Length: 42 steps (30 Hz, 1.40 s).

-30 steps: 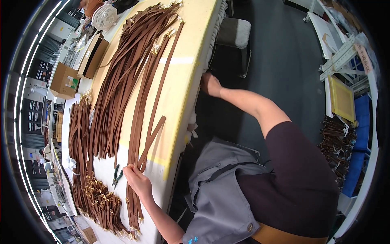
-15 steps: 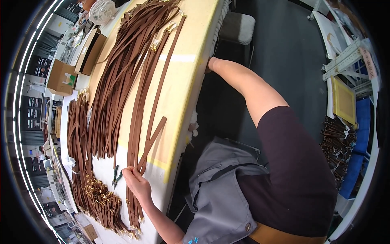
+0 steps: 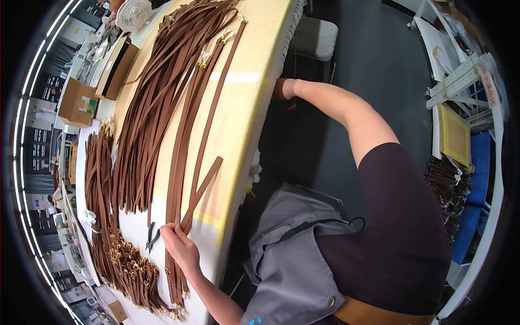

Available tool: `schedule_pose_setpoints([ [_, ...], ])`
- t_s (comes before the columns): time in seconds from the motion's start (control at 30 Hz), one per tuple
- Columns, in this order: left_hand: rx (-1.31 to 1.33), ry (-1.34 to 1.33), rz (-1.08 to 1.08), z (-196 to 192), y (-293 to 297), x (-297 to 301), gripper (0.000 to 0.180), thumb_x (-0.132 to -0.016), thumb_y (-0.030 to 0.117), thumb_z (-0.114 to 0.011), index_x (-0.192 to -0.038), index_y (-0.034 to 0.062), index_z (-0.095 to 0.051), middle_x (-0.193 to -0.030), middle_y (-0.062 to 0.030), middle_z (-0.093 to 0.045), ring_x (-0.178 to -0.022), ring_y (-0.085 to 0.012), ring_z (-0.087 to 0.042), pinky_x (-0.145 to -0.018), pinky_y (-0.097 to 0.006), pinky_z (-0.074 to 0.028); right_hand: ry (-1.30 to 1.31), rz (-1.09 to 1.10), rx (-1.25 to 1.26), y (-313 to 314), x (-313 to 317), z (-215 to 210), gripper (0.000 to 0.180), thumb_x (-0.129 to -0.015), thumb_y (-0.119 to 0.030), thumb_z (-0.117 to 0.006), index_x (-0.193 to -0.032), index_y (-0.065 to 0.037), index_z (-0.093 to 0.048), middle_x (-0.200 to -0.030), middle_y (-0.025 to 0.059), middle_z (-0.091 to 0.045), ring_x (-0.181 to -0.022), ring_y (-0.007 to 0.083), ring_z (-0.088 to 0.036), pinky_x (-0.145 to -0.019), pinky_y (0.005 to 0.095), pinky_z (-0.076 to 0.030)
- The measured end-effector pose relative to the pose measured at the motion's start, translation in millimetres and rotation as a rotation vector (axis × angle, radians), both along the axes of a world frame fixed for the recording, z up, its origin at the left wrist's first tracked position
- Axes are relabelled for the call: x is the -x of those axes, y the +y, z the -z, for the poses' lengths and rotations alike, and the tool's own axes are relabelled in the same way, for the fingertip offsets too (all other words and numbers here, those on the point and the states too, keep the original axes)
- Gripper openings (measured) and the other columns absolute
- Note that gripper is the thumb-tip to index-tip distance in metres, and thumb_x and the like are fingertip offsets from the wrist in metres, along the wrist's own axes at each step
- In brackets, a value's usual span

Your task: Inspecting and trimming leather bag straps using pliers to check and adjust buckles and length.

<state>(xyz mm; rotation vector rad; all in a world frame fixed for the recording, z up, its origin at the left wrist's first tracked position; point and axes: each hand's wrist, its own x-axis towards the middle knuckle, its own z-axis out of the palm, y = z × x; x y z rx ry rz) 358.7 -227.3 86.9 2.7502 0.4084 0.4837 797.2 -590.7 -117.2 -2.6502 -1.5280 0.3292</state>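
Left hand (image 3: 181, 249) pinches brown strap (image 3: 207, 183) over pale table (image 3: 246, 100); right hand (image 3: 283, 89) half hidden beside edge, grip unclear.

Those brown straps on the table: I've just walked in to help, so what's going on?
A person's left hand, fingers bent, touches brown straps on the table. The right hand is at the table's edge, partly hidden, so whether it holds anything is unclear. Pliers lie beside the left hand; buckled straps are bunched further left.
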Motion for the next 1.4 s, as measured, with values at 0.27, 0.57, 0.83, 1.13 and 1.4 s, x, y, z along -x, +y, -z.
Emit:
schedule_pose_setpoints([
  [0.27, -0.012, 0.012, 0.002, 1, -2, -2, 0.009, -0.105, 0.002, -0.049, -0.097, -0.0030, -0.047, -0.093, -0.0166, -0.047, -0.085, -0.0341, -0.050, -0.080, -0.042, -0.045, 0.171, 0.386, -0.460, -38, 19, -2, 0.032, -0.090, -0.005, -0.056, -0.116, -0.008, -0.074, -0.124, 0.0173, -0.070, -0.119, 0.0379, -0.065, -0.100, 0.0437, -0.053],
  [0.57, -0.037, 0.037, -0.012, 3, -3, -1, 0.012, -0.106, 0.005, -0.049, -0.096, -0.0027, -0.046, -0.092, -0.0154, -0.046, -0.083, -0.0317, -0.048, -0.079, -0.041, -0.044, 0.086, 0.422, -0.710, -27, 42, 19, 0.030, -0.093, -0.011, -0.060, -0.121, -0.010, -0.071, -0.131, 0.0181, -0.066, -0.123, 0.0406, -0.060, -0.102, 0.0461, -0.051],
  [0.83, -0.022, 0.039, -0.007, 3, -9, -9, 0.013, -0.107, 0.006, -0.049, -0.097, -0.0016, -0.047, -0.088, -0.0153, -0.047, -0.081, -0.0304, -0.048, -0.076, -0.043, -0.044, -0.151, 0.026, -0.511, 31, -58, 31, 0.033, -0.093, -0.012, -0.065, -0.125, -0.013, -0.070, -0.125, 0.0176, -0.067, -0.121, 0.0415, -0.059, -0.102, 0.0482, -0.051],
  [1.13, -0.016, 0.093, -0.044, 4, 0, -4, 0.013, -0.108, 0.007, -0.047, -0.097, -0.0008, -0.048, -0.091, -0.0158, -0.050, -0.085, -0.0309, -0.051, -0.079, -0.044, -0.046, -0.160, 0.074, -0.555, 9, -55, 31, 0.031, -0.093, -0.012, -0.065, -0.124, -0.013, -0.070, -0.124, 0.0173, -0.067, -0.120, 0.0413, -0.060, -0.101, 0.0482, -0.051],
  [1.4, -0.023, 0.094, -0.061, 8, 3, -1, 0.014, -0.108, 0.008, -0.047, -0.096, -0.0004, -0.048, -0.090, -0.0154, -0.050, -0.083, -0.0299, -0.051, -0.076, -0.044, -0.047, -0.172, 0.084, -0.599, 31, -5, 31, 0.030, -0.093, -0.012, -0.065, -0.123, -0.013, -0.070, -0.123, 0.0171, -0.067, -0.119, 0.0411, -0.060, -0.101, 0.0482, -0.051],
])
